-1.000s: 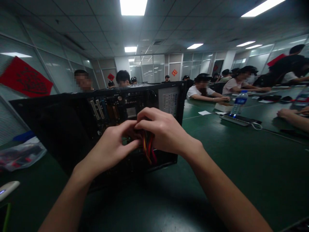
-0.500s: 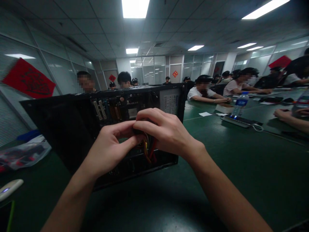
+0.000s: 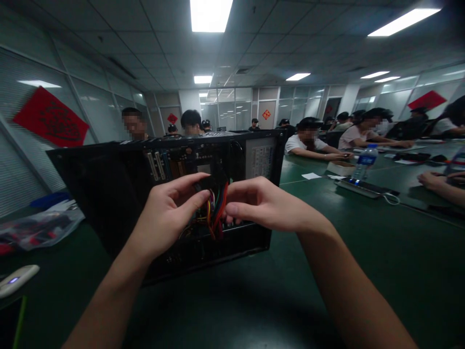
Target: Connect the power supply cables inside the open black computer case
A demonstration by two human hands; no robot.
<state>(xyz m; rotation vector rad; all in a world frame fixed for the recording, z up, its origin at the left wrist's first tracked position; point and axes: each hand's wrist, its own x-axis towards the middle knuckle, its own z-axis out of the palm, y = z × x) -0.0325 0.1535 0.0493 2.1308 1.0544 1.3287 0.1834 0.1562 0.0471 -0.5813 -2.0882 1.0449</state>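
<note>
An open black computer case (image 3: 90, 189) stands tilted on the table in front of me. Its inside, with expansion slots (image 3: 155, 166) and a labelled power supply (image 3: 259, 159), faces me. A bundle of coloured power cables (image 3: 219, 208), red, yellow, green and black, hangs before the motherboard. From the left, my left hand (image 3: 165, 213) holds the bundle between thumb and fingers near a dark upper part. My right hand (image 3: 271, 203) is closed at the bundle's right side, its fingers curled against the red wires. The fingertips behind the wires are partly hidden.
On the green table (image 3: 327, 271), a clear bag (image 3: 47, 223) and a white device (image 3: 18, 281) lie at left. A water bottle (image 3: 365, 162) stands on a flat box at right, near a small open carton (image 3: 341, 168). Several people sit beyond.
My right hand has moved right and slightly down, off the top of the cables to their right side, so more of the bundle shows. My left hand stays at the cables.
</note>
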